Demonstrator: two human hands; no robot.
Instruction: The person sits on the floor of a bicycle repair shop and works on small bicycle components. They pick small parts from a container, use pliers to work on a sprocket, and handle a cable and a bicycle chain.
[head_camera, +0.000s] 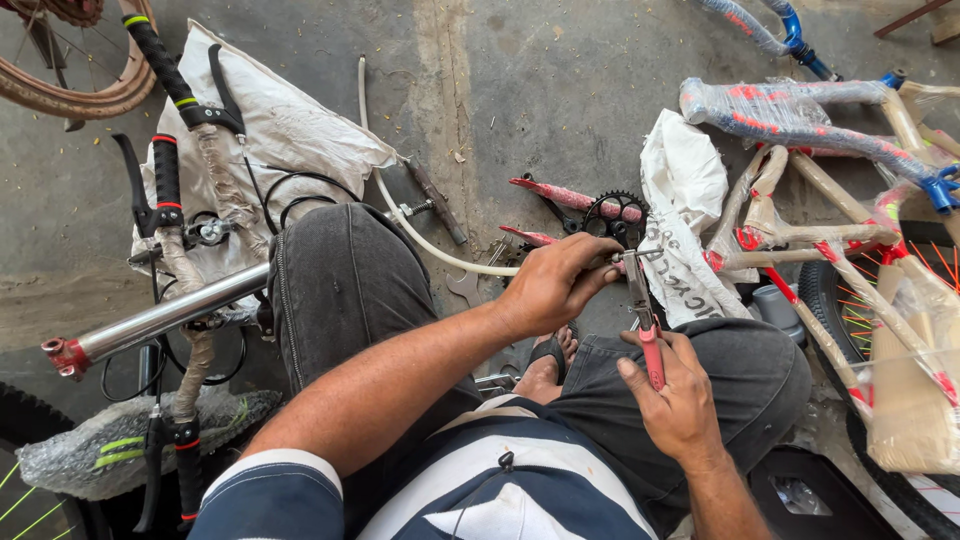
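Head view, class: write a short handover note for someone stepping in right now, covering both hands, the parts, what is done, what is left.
Left hand: fingers pinch a small part at the pliers' tip.
Right hand: closed on the red-handled pliers, tip up.
Parts: black chainring with red crank arms lies on the concrete floor just beyond; wrapped bike frame at right, handlebars at left.
Done: cannot tell.
Left: small part remains gripped; frame remains wrapped.

Bare grey concrete floor (560, 90), stained and cracked, lit by soft daylight, strewn with bicycle parts (800, 110).

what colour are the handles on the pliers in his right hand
Red handles on the metal pliers, gripped by the right hand; head view.
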